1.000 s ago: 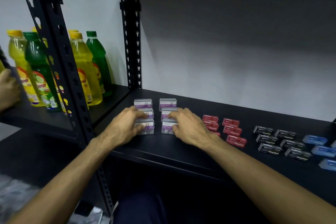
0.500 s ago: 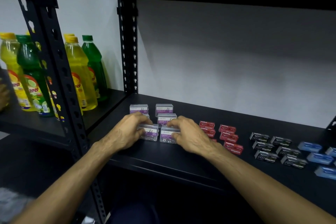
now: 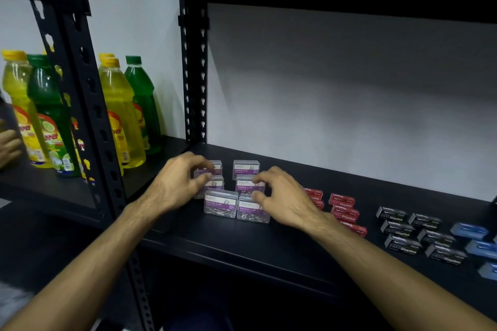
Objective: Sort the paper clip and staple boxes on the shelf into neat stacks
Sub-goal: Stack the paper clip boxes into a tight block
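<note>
The left hand (image 3: 178, 185), fingers curled, reached over the left column of clear plastic paper clip boxes with purple labels (image 3: 231, 191); its thumb and fingertips appeared to pinch the rear left box (image 3: 212, 168), though blur made the contact hard to confirm. The right hand (image 3: 282, 197) hovered with fingers loosely curled at the right edge of the middle right box (image 3: 248, 185); I could not tell whether it gripped or only touched it. Both hands flanked the group, probably to square it up or lift boxes into stacks.

Six paper clip boxes lay flat in two columns of three on the black metal shelf (image 3: 269, 250), near its left end; the front pair sat touching each other. None was stacked yet, so the task looked barely begun.

To the right, apart from these, lay small red cardboard staple boxes (image 3: 343, 208), then black staple boxes (image 3: 419, 234), then blue boxes (image 3: 473, 239) at the picture's edge, all in loose rows.

Beyond a black perforated upright post (image 3: 80, 115), a neighbouring shelf held yellow and green plastic bottles (image 3: 121, 113). Another person's hand (image 3: 9, 142) showed at the far left edge.
</note>
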